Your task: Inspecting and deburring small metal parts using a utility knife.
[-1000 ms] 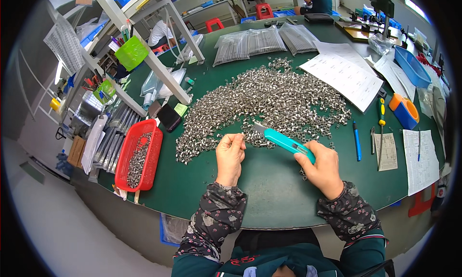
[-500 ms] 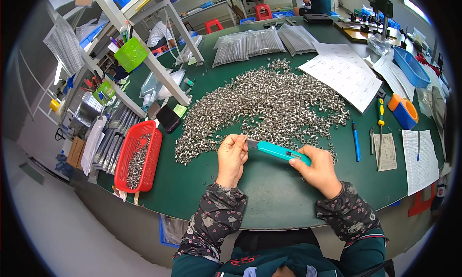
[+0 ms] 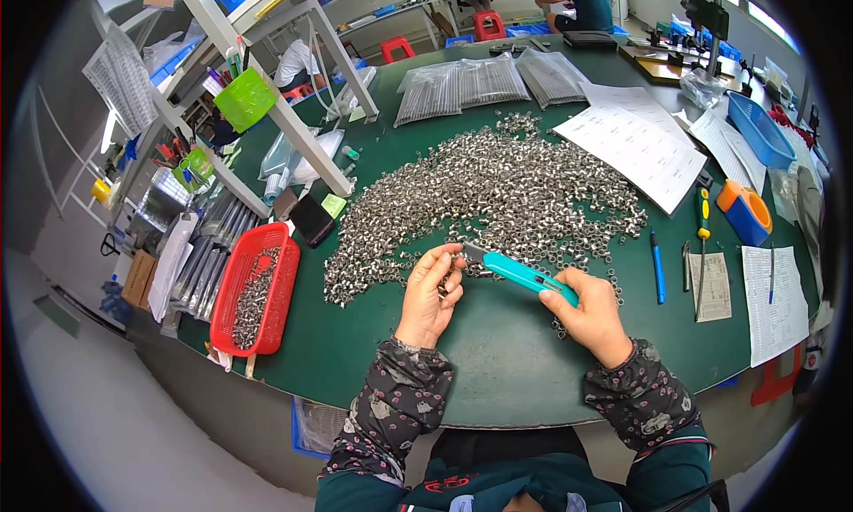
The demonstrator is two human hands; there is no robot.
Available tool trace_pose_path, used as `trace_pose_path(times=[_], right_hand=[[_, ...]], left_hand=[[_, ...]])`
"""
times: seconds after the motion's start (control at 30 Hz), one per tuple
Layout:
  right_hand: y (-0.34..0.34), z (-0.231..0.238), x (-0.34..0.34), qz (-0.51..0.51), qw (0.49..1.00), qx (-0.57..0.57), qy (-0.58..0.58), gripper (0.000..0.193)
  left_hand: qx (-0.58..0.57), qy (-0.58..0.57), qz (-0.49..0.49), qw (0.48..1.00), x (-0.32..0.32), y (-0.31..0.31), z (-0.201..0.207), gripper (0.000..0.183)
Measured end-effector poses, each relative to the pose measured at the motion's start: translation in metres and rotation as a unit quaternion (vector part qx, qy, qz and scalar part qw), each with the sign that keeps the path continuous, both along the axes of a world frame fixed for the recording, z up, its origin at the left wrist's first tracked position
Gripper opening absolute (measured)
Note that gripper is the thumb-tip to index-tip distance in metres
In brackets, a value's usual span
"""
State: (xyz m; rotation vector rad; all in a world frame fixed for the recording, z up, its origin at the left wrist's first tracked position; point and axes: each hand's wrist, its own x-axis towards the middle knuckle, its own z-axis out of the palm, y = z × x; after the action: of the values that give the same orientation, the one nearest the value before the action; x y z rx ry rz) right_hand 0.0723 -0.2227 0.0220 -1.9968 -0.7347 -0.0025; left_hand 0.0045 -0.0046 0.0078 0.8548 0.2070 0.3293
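My right hand [image 3: 588, 315] is wrapped round the handle of a teal utility knife [image 3: 526, 275]. Its grey blade points up and left and reaches the fingertips of my left hand [image 3: 428, 300]. There the thumb and forefinger are pinched beside the blade tip, with the other fingers curled. Something small seems to be in that pinch, too small and hidden to make out. Just beyond both hands a wide heap of small, shiny metal rings [image 3: 498, 183] spreads over the green table [image 3: 498, 370].
A red plastic basket [image 3: 283, 290] with more rings stands left, near a black phone-like object [image 3: 311, 219]. Right lie a blue pen [image 3: 657, 268], a yellow-handled screwdriver [image 3: 703, 214], an orange-and-blue tape dispenser [image 3: 745, 212] and paper sheets [image 3: 635, 152]. Bagged rods [image 3: 491, 81] lie behind; a person [image 3: 586, 5] sits farther back.
The knife has tilted more steeply, its blade end now higher and slightly farther right. My left hand has turned a little, its lower fingers less tightly curled.
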Motion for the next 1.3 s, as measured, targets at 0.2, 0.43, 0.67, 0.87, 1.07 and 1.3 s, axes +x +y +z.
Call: trace_pose_path(times=[0.2,0.43,0.67,0.87,1.07,1.3], right_hand=[[0.0,0.0,0.001,0.004,1.0,-0.008,0.009,0.029],[0.0,0.0,0.001,0.005,1.0,-0.025,-0.001,0.03],[-0.001,0.001,0.002,0.013,0.998,-0.049,0.041,0.032],[-0.002,0.001,0.004,0.045,0.994,-0.041,0.095,0.034],[-0.004,0.002,0.005,0.058,0.99,-0.048,0.117,0.034],[-0.004,0.002,0.006,0.069,0.987,-0.059,0.136,0.036]], left_hand=[[0.023,-0.007,0.007,1.0,0.001,0.002,-0.006,0.014],[0.0,-0.018,-0.013,1.0,0.002,0.002,-0.004,0.014],[0.016,-0.011,-0.022,1.0,0.001,0.003,-0.005,0.018],[0.05,-0.02,-0.015,0.998,0.001,0.002,-0.005,0.02],[0.1,-0.015,-0.015,0.995,0.001,0.0,-0.003,0.019],[0.085,-0.004,-0.026,0.996,0.0,-0.004,0.004,0.015]])
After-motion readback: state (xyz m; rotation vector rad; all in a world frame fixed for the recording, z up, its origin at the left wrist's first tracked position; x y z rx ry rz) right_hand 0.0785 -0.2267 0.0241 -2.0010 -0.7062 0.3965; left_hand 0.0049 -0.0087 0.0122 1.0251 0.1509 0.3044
